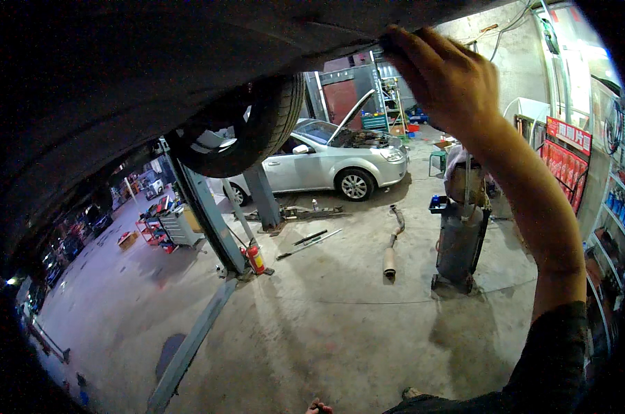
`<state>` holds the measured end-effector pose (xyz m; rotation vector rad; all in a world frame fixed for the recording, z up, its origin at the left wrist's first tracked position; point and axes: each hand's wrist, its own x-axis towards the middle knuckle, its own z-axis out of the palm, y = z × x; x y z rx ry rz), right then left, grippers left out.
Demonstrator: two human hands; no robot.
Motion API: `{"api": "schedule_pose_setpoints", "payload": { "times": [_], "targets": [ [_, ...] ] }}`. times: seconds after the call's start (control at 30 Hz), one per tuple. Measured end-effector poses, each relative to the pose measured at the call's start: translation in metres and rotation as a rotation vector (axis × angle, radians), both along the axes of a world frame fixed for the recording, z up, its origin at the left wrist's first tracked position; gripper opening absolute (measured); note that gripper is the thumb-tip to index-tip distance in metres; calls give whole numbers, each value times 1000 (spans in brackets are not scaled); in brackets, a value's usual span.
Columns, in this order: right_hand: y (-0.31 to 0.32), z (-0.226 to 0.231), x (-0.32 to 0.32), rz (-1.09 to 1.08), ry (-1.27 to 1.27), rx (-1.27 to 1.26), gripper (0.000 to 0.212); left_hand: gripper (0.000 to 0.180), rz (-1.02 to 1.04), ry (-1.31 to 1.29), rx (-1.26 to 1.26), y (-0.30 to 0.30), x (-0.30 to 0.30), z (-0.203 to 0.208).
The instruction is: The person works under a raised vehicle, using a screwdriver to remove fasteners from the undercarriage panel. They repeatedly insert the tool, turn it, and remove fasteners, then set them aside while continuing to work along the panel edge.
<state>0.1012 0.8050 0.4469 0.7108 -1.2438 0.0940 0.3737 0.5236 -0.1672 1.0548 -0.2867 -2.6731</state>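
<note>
Reaching overhead, the right hand [447, 76] presses curled fingertips against the dark underbody edge [312, 41] of a raised car. Only a sliver of the left hand [318, 407] shows, its grip unreadable. Below the underbody stand a grey drain tank [459, 245], a loose exhaust pipe [392, 248] and a silver sedan [326, 162] on dusty concrete.

Car underside [119, 76] overhead: near black, prob. dark grey, too dim to tell. Tyre [267, 124] black w/ silvery rim. Parked car [326, 162] silver. Lift posts [205, 214] blue-grey. Extinguisher [256, 259] red w/ yellow band. Floor [340, 324] pale grey concrete, dark stain at lower left. Exhaust pipe [392, 245] dull tan-grey. Oil drain unit [459, 241] dark grey, blue tray. Wall rack [564, 162] red. Tool cart [178, 224] grey, red trim. Right sleeve [554, 366] black.
</note>
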Motion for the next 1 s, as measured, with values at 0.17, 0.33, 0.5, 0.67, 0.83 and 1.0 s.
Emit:
{"api": "schedule_pose_setpoints", "payload": {
  "times": [0.17,0.33,0.5,0.67,0.83,1.0],
  "targets": [
    [-9,-10,-14,900,-706,-123,26,24,-54,48,49,-14,9,-43],
    [-11,-10,13,-160,163,-7,19,25,-28,22,-38,-5,7,-43],
    [-6,-1,0,996,-1146,-252,25,23,-68,-8,-43,-7,8,-43],
    [-11,-2,12,-39,78,-3,22,22,-74,111,-88,0,8,-28],
    [-16,-3,12,631,-773,-199,24,24,-202,182,-353,-12,-21,32],
    [-10,-10,13,-227,270,43,22,17,-251,567,-733,-35,-33,190]
  ]
}}
